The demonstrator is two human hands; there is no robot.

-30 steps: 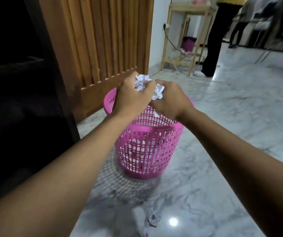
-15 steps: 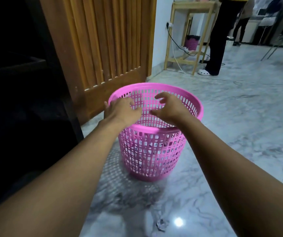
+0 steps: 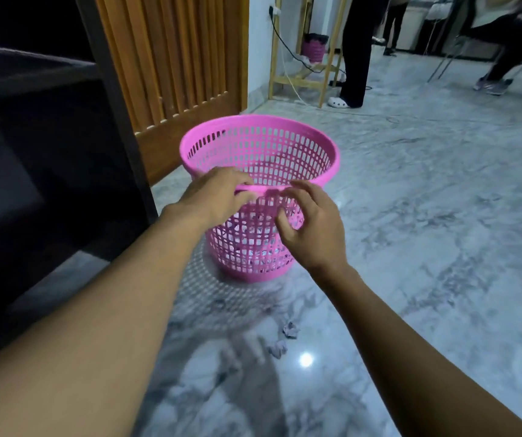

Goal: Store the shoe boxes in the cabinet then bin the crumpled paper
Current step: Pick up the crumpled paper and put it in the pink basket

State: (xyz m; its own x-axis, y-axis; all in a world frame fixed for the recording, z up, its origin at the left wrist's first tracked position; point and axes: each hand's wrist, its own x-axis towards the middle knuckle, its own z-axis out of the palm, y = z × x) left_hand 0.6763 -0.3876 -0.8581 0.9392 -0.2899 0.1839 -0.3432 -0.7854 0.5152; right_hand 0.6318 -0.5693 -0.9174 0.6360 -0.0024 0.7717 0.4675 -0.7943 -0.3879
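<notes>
Left grip (image 3: 218, 195): curled at the pink basket's (image 3: 285, 134) near rim, pinching or not, couldn't tell.
Right grip (image 3: 311, 228): loosely curled, held nothing, just before the basket.
Crumpled paper (image 3: 246, 230): lay inside; 2 scraps (image 3: 291, 329) on the floor (image 3: 427, 216).

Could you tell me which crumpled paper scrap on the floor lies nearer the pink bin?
The right-hand scrap, higher in view; the left-hand scrap sits lower, nearer the camera.

A pink lattice-holed bin (image 3: 300, 146) stands on grey-veined white marble floor (image 3: 427, 216) beside an orange-brown slatted door (image 3: 171, 58).
</notes>
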